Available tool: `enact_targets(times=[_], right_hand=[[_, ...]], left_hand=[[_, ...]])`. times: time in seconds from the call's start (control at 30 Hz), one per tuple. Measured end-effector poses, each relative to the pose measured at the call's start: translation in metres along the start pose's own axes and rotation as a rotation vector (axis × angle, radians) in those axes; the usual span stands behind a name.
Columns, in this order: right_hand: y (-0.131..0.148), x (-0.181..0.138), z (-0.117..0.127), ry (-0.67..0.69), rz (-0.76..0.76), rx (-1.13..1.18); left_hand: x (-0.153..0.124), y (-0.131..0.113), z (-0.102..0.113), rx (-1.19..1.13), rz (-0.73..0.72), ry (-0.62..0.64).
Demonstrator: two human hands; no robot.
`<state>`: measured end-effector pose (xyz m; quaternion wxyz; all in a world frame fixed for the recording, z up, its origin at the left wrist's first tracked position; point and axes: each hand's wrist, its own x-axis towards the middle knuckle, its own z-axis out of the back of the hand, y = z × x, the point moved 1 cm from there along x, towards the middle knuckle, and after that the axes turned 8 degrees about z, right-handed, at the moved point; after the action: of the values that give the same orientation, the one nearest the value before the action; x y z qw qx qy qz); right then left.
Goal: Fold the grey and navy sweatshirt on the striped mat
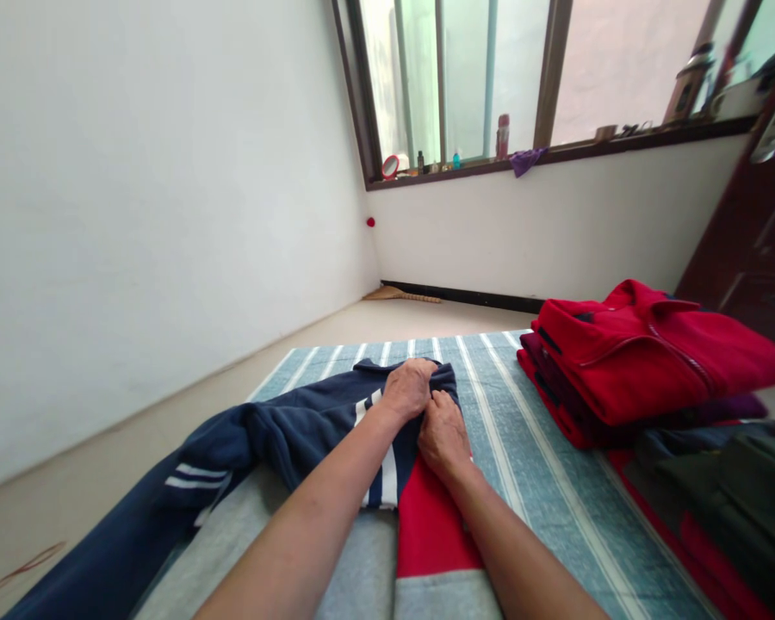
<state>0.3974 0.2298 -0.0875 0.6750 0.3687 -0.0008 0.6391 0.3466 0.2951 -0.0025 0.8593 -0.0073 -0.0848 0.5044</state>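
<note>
— How are the arms set?

— Both reach forward, forearms nearly side by side. The left hand (408, 387) is curled, knuckles up, gripping the navy blue jacket with white stripes (284, 430). The right hand (444, 435) touches it just behind, fingers bent onto the same cloth.

— And the jacket?

— Under both hands, its sleeve trailing left over the striped teal mat (536, 448).

white walls (135, 215), pale floor (387, 314), daylit window (465, 77), cluttered sill (555, 153), dark door (755, 250)
</note>
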Motion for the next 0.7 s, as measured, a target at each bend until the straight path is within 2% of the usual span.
enact_targets(times=[0.07, 0.2, 0.33, 0.53, 0.7], right_hand=[[0.0, 0.0, 0.0, -0.001, 0.01, 0.009], [0.0, 0.001, 0.0, 0.001, 0.011, -0.007], [0.0, 0.003, 0.0, 0.021, 0.016, -0.05], [0.0, 0.005, 0.002, 0.013, 0.023, -0.097], [0.0, 0.004, 0.0, 0.0, 0.018, -0.103]], left_hand=[[0.008, -0.002, -0.005, -0.024, -0.012, 0.022], [0.027, 0.0, -0.016, -0.035, 0.102, 0.039], [0.047, 0.002, -0.021, -0.059, 0.181, 0.128], [0.065, 0.011, -0.026, -0.096, 0.193, 0.307], [0.075, 0.015, -0.033, -0.116, 0.181, 0.335]])
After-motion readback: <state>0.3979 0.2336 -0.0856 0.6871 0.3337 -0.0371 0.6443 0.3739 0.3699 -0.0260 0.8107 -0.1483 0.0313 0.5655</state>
